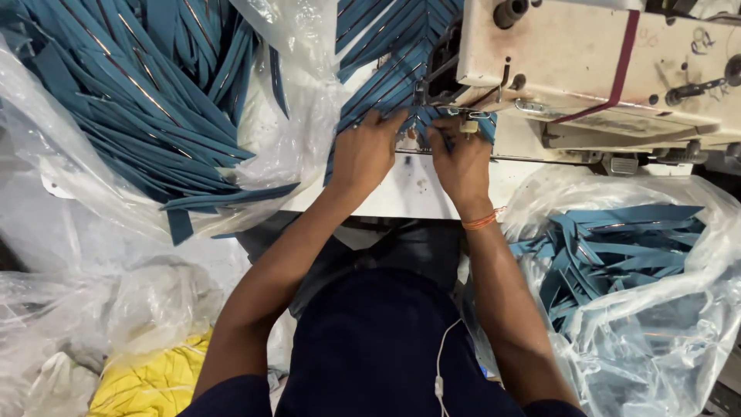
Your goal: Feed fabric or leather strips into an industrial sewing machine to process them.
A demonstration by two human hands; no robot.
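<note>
Hands sit side by side at the sewing machine [602,69]: left hand [364,150] flattens the teal fabric strip [417,122], right hand [461,158] pinches it, apparently to steady it under the needle area. Clear bags of like strips [617,247] lie either side, within reach.

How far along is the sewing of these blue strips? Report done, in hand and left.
Done, apparently: blue strips fill the clear bag on the right. In hand: the left hand and right hand press a blue strip at the sewing machine. Left, likely: the big pile on the left.
</note>
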